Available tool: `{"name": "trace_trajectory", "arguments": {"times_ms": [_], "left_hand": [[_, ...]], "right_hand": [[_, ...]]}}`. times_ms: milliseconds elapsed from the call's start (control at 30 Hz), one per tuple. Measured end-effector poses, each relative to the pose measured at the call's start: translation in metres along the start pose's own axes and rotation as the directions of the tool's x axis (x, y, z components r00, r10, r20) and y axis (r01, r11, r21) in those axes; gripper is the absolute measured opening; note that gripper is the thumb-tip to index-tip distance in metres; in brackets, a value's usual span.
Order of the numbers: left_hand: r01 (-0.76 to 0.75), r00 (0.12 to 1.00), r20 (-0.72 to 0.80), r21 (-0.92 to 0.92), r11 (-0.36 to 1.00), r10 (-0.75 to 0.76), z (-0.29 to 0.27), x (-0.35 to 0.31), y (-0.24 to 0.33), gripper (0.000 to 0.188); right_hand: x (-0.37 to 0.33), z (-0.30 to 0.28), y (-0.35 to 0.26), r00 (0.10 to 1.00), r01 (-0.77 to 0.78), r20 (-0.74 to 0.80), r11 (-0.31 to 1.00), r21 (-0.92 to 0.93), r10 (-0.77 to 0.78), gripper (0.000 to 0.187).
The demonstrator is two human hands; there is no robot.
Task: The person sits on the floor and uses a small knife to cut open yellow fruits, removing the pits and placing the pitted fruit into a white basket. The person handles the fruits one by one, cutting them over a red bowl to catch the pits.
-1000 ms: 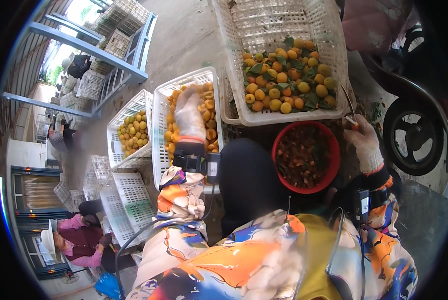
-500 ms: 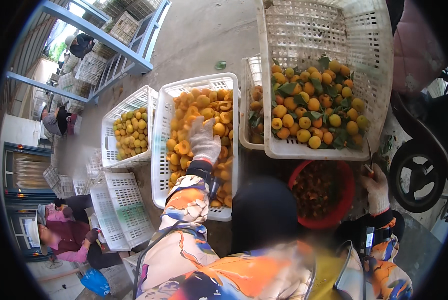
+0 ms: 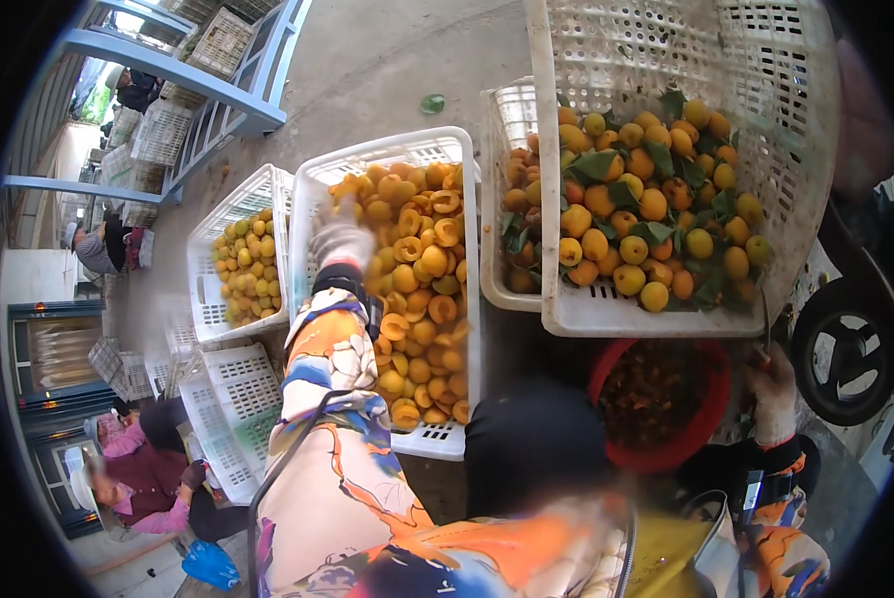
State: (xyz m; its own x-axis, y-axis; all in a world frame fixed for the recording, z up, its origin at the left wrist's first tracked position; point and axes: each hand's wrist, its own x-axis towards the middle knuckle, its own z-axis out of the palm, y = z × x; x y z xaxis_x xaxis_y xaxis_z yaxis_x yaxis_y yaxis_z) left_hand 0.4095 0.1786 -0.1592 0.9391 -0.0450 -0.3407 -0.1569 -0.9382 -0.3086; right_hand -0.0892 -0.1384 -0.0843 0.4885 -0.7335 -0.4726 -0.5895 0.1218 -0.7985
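My left hand point(image 3: 343, 239), in a pale knitted glove, reaches over the left side of a white plastic crate point(image 3: 474, 319) full of halved apricots point(image 3: 422, 299). Motion blurs it, but its fingers look stretched out against the fruit and I see nothing held. At the right, my gloved right hand point(image 3: 776, 399) grips a knife point(image 3: 765, 321) with its thin blade upward; the fingers cover most of the handle. Beside that hand stands a red basin point(image 3: 718, 394) with dark orange-brown pieces in it. Whole apricots with leaves point(image 3: 651, 204) lie in a large tilted crate point(image 3: 656, 325).
A smaller crate point(image 3: 205, 244) of yellow-green fruit stands left. Another fruit crate point(image 3: 489, 199) sits partly under the tilted one. A black wheel point(image 3: 846, 349) is at far right. At left are a person in a pink-sleeved top point(image 3: 153, 463), nested crates point(image 3: 232, 399) and a blue metal frame point(image 3: 187, 75).
My left hand has moved left across the halved apricots to the crate's left side. My right hand still holds the knife near the basin. The whole view has shifted slightly.
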Motion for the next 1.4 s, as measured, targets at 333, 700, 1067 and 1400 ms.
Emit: {"name": "trace_trajectory", "arguments": {"times_ms": [333, 700, 1067, 1400], "left_hand": [[0.026, 0.995, 0.096, -0.302, 0.953, 0.003, -0.003, -0.034, 0.061, 0.074], [-0.297, 0.954, -0.056, -0.325, 0.898, 0.295, 0.04, -0.098, 0.054, 0.062], [-0.354, 0.873, 0.206, -0.354, 0.866, 0.442, 0.093, -0.244, -0.048, 0.063], [-0.491, 0.854, -0.123, 0.132, 0.861, 0.506, 0.078, -0.153, -0.065, 0.057]], "right_hand": [[-0.001, -0.005, -0.003, 0.997, -0.027, 0.075, 1.0, -0.015, 0.028, 0.031], [-0.02, 0.011, -0.019, 0.992, 0.096, 0.065, 0.983, 0.154, -0.107, 0.013], [-0.037, 0.004, -0.008, 0.991, 0.101, 0.058, 0.958, 0.268, -0.121, 0.018], [-0.05, 0.002, 0.002, 0.992, 0.08, 0.069, 0.954, 0.287, -0.104, 0.029]]}}
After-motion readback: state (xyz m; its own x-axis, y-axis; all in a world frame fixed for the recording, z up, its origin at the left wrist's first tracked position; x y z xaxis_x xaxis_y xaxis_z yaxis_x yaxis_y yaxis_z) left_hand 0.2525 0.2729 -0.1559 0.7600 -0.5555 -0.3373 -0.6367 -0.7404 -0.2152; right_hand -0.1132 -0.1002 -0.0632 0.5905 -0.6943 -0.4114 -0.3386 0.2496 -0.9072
